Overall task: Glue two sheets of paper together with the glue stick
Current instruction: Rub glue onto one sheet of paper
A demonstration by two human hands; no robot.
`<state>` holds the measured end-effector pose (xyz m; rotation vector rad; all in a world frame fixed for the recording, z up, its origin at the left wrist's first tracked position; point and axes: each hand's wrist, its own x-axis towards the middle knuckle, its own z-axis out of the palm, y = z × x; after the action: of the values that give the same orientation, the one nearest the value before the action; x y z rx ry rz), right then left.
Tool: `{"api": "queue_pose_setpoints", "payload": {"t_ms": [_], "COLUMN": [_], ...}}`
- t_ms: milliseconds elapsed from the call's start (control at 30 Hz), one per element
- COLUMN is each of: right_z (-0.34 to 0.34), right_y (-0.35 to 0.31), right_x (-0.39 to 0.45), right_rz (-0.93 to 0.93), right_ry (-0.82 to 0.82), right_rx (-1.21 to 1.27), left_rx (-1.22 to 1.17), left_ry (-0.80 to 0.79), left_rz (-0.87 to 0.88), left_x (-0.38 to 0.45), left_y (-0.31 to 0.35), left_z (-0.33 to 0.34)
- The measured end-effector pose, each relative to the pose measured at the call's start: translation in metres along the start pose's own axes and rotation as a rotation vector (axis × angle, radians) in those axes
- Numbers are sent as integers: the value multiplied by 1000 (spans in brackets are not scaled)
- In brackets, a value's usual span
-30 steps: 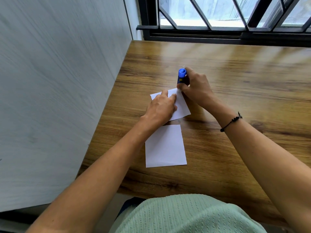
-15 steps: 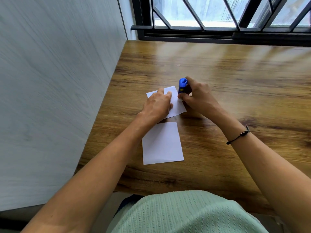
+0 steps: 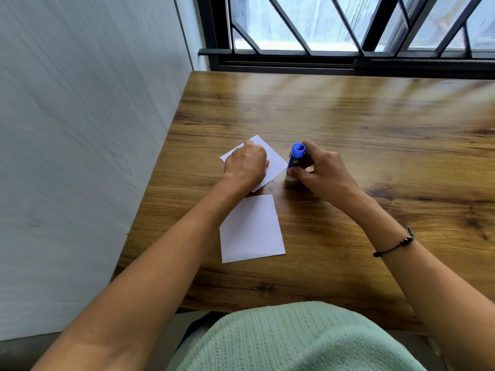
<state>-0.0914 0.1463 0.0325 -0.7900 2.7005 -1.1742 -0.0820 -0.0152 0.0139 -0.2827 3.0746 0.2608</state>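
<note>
Two white sheets lie on the wooden table (image 3: 375, 156). The far sheet (image 3: 276, 162) is turned at an angle, and my left hand (image 3: 247, 164) rests on it and holds it down. The near sheet (image 3: 251, 231) lies flat and untouched just below it. My right hand (image 3: 321, 172) grips a blue glue stick (image 3: 294, 159), which stands with its tip down on the table just off the far sheet's right edge. Whether my left fingers are straight or curled is hidden by the back of the hand.
A grey wall (image 3: 80, 156) runs along the table's left edge. A black-framed window (image 3: 348, 54) with bars closes the far side. The table's near edge is close to my body.
My right hand has drawn the glue stick to the right, off the far sheet onto the table. The far sheet has turned slightly under my left hand.
</note>
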Motion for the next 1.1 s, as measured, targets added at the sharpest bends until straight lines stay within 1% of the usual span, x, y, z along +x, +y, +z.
{"api": "queue_pose_setpoints", "payload": {"t_ms": [167, 333, 467, 633, 700, 800, 900, 1100], "right_z": [-5, -5, -4, -9, -8, 0, 9, 22], "right_y": [-2, -4, -5, -8, -8, -7, -6, 0], "right_x": [1, 3, 4, 19, 28, 44, 59, 75], "right_rz": [25, 29, 43, 23, 22, 22, 37, 58], "right_ry": [40, 85, 79, 113, 130, 163, 196, 148], "right_rx": [49, 71, 84, 87, 79, 52, 34, -14], "left_rx": [118, 198, 186, 102, 58, -65, -107, -124], "left_ry": [87, 135, 156, 294, 318, 241, 118, 50], "left_rz": [20, 33, 56, 67, 99, 151, 105, 56], "left_x": [-4, -2, -1, -5, -6, -6, -6, -7], "left_y": [9, 10, 8, 2, 3, 7, 8, 7], "left_z": [-1, -7, -6, -10, -10, -8, -4, -2]}}
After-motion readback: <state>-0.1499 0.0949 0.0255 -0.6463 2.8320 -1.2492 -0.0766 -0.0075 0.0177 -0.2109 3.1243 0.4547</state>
